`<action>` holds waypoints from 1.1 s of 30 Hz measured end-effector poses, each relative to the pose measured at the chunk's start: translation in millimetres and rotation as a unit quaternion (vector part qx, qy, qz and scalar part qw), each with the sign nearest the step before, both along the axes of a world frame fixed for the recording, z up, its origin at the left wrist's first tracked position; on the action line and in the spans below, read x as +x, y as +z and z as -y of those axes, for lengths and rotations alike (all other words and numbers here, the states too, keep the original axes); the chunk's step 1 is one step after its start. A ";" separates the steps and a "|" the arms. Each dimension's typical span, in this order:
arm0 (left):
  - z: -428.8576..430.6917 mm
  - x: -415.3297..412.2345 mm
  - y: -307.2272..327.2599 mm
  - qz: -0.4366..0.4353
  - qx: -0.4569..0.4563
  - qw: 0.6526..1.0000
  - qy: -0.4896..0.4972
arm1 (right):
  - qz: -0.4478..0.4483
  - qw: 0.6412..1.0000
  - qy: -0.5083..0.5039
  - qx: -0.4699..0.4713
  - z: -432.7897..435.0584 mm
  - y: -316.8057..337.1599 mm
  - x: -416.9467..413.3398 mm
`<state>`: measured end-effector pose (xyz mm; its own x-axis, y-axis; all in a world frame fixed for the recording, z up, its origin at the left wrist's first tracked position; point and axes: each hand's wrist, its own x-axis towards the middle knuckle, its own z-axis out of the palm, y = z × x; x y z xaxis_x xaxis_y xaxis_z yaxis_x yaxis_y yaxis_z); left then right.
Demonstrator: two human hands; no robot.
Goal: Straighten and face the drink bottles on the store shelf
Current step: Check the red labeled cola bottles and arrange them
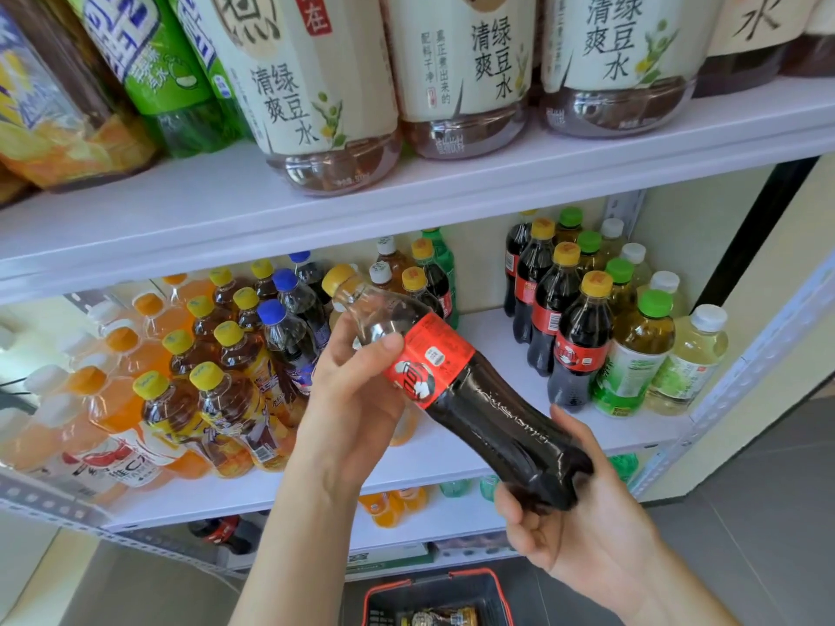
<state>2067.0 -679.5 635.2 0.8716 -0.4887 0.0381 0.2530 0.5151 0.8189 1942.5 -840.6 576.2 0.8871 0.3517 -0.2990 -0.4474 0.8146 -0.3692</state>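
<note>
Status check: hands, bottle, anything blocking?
Left hand grips cola bottle at the shoulder, right hand holds its base. Bottle tilted, cap up-left, off the shelf. Bare gap on middle shelf ahead, nothing blocking.

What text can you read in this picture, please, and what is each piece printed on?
"清爽绿豆水": cream labels of the large bottles on the upper shelf.
"真正煮出来的 配料干净": small print on the middle large bottle.
"水": label of the far-right bottle.
Red label of the held cola bottle: too blurred to read.
Lower-shelf bottles: labels too small to read.
</note>
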 end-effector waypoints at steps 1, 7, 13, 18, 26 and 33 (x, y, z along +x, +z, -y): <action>1.1 0.1 -0.5 0.005 0.005 1.000 0.009 | 0.000 1.000 0.002 0.002 0.9 -1.7 -0.2; 5.2 -1.2 -1.9 0.017 0.029 0.997 0.075 | -0.002 0.994 -0.079 -0.071 0.6 -4.7 1.6; 11.1 -3.0 -1.5 0.068 0.104 0.983 0.135 | 0.056 0.962 -0.123 -0.239 -2.6 -2.9 1.5; 12.8 -1.2 -3.6 0.041 0.106 0.986 0.125 | 0.043 0.963 -0.100 -0.247 -3.7 -3.7 -0.3; 0.4 0.6 -2.3 0.059 0.126 0.990 0.026 | -0.008 0.989 -0.035 -0.144 0.1 -17.6 -0.9; -0.9 4.0 -3.1 0.058 0.139 0.989 -0.004 | 0.001 0.996 0.005 -0.086 6.9 -27.4 -1.3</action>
<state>2071.0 -678.6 632.0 0.8655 -0.5009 0.0006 0.1518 0.2635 0.9526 1941.2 -847.5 548.9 0.8841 0.3046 -0.3544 -0.4549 0.7346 -0.5034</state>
